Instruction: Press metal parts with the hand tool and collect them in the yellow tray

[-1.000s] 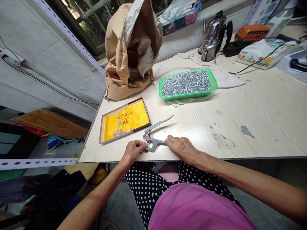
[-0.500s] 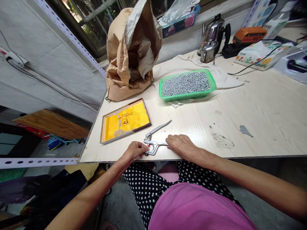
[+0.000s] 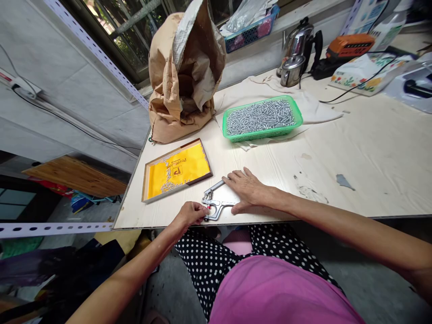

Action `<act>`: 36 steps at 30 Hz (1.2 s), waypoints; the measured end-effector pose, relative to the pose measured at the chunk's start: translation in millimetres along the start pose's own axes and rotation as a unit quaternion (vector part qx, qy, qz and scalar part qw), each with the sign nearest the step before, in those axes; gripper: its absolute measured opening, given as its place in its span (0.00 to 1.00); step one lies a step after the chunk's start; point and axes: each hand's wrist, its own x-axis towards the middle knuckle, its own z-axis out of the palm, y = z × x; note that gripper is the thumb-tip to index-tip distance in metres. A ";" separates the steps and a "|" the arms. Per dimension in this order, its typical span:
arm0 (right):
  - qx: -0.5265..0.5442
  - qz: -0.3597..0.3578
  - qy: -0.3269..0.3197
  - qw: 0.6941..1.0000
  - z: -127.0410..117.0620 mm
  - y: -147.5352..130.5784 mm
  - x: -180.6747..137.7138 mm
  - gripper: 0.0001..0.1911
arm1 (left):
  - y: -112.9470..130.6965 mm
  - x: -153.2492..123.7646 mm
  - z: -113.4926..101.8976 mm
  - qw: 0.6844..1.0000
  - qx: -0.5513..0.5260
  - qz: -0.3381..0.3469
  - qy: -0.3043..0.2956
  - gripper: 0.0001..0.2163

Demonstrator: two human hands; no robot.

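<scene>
Metal snap pliers (image 3: 216, 210) lie near the table's front edge, their handles spread to the right and a spring by the pivot. My right hand (image 3: 249, 190) spans both handles, fingertips over the upper one and thumb at the lower one. At the jaws, by a small red part, my left hand (image 3: 191, 212) is closed in a pinch; what it holds is too small to make out. Just beyond is a shallow box (image 3: 195, 158) with a yellow lining, and small metal pieces (image 3: 168, 186) lie scattered in it.
A green basket (image 3: 265, 134) full of small metal pins stands farther back on a cloth. Beside it is a large open brown paper bag (image 3: 165, 90). A steel kettle (image 3: 301, 38), a small metal pot (image 3: 292, 72) and an orange battery (image 3: 351, 46) sit at the back right.
My right hand has opened wider and reached up to the upper handle, which has swung down closer to the lower one. My left hand stays pinched at the jaws.
</scene>
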 end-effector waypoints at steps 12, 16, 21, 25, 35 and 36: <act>0.027 0.042 -0.003 0.999 -17.8 -15.2 -7.1 0.36 | 1.3 -3.5 1.4 0.999 0.038 -0.007 0.000 0.19; 0.045 0.027 0.030 0.998 -10.8 -16.7 -10.5 0.33 | 2.3 -15.5 5.0 0.961 0.221 0.108 0.128 0.15; 0.053 0.012 0.061 0.997 1.7 -19.3 -12.4 0.35 | 19.3 -18.2 22.6 0.852 0.363 0.341 0.161 0.11; 0.058 0.000 0.061 0.996 -0.3 -18.5 -17.7 0.42 | 38.4 3.9 28.5 0.808 0.419 0.410 0.065 0.24; 0.040 0.041 0.021 0.998 -15.7 -6.6 -33.7 0.23 | 57.2 17.1 34.9 0.771 0.484 0.414 -0.008 0.28; 0.039 0.046 0.026 0.998 -14.3 -6.8 -33.3 0.23 | 59.1 18.8 37.4 0.770 0.484 0.415 -0.010 0.26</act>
